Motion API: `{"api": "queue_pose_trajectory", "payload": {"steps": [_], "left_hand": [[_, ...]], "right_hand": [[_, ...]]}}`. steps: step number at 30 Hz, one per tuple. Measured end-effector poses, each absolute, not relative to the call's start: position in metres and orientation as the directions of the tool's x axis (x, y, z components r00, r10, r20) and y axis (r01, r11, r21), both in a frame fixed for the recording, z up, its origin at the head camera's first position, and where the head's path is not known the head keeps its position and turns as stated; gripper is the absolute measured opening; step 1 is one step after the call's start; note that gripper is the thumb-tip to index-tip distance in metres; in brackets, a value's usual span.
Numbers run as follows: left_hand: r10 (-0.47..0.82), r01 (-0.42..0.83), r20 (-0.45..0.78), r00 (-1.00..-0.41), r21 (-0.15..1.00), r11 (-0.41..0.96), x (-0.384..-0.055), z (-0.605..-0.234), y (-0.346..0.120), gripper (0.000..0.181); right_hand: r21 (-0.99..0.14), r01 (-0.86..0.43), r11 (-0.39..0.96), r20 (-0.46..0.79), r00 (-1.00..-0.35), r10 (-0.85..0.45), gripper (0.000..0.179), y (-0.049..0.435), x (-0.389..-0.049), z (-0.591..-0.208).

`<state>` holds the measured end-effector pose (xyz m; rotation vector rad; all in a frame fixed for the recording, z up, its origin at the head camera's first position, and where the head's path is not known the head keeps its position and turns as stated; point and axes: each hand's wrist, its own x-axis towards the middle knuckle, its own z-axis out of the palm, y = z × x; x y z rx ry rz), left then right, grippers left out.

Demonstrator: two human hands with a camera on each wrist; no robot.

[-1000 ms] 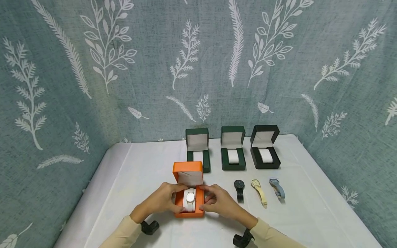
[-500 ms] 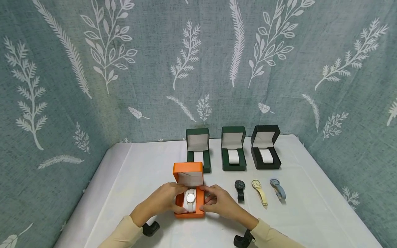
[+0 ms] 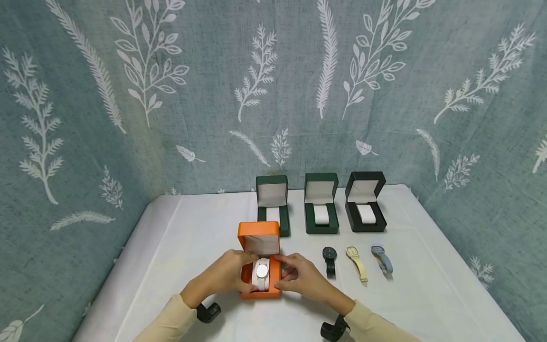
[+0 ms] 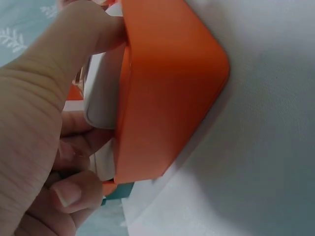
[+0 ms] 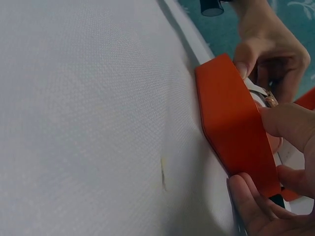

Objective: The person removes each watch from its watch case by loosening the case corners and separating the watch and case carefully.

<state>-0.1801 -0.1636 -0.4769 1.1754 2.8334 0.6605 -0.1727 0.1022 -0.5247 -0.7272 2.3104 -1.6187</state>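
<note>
An orange watch box [image 3: 259,230] stands on the table with its lid raised. Inside, a white-strapped watch [image 3: 262,271] with a pale dial is wrapped round a white cushion [image 4: 102,91]. My left hand [image 3: 226,273] reaches over the box's left side, thumb at the cushion's front end and fingers at its back end, pinching it. With thumb and fingers at the box's right wall, my right hand [image 3: 305,278] holds the box steady. In the right wrist view, its fingertips [image 5: 241,189] lie against the orange outer wall. Part of the cushion is hidden behind my left hand.
Behind stand two open green watch boxes [image 3: 271,180] [image 3: 322,230] and an open black one [image 3: 367,228], each with a white cushion. To the right lie a black watch [image 3: 330,261], a yellow watch [image 3: 356,263] and a blue watch [image 3: 382,259] on the white tablecloth [image 3: 196,228].
</note>
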Motion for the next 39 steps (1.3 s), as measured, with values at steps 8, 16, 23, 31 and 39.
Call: {"api": "queue_pose_trajectory", "payload": {"steps": [8,16,23,31,39], "left_hand": [[0.649,0.611,0.114,-0.752,0.49,0.621,-0.183,-0.48,-0.168,0.057],[0.641,0.607,0.137,-0.755,0.513,0.606,-0.183,-0.482,-0.169,0.059],[0.631,0.599,0.152,-0.761,0.536,0.594,-0.183,-0.478,-0.172,0.052],[0.662,0.614,0.121,-0.739,0.526,0.589,-0.182,-0.475,-0.173,0.051],[0.599,0.615,0.202,-0.775,0.459,0.641,-0.165,-0.481,-0.174,0.053]], "right_hand": [[-0.922,-0.267,0.281,0.088,-0.85,-0.519,0.07,0.099,-0.172,-0.523],[-0.909,-0.295,0.296,0.102,-0.844,-0.527,0.071,0.098,-0.171,-0.522],[-0.908,-0.294,0.3,0.095,-0.839,-0.535,0.072,0.098,-0.171,-0.521],[-0.918,-0.272,0.289,0.086,-0.847,-0.525,0.073,0.098,-0.172,-0.522],[-0.921,-0.272,0.278,0.094,-0.849,-0.52,0.072,0.099,-0.17,-0.521]]}}
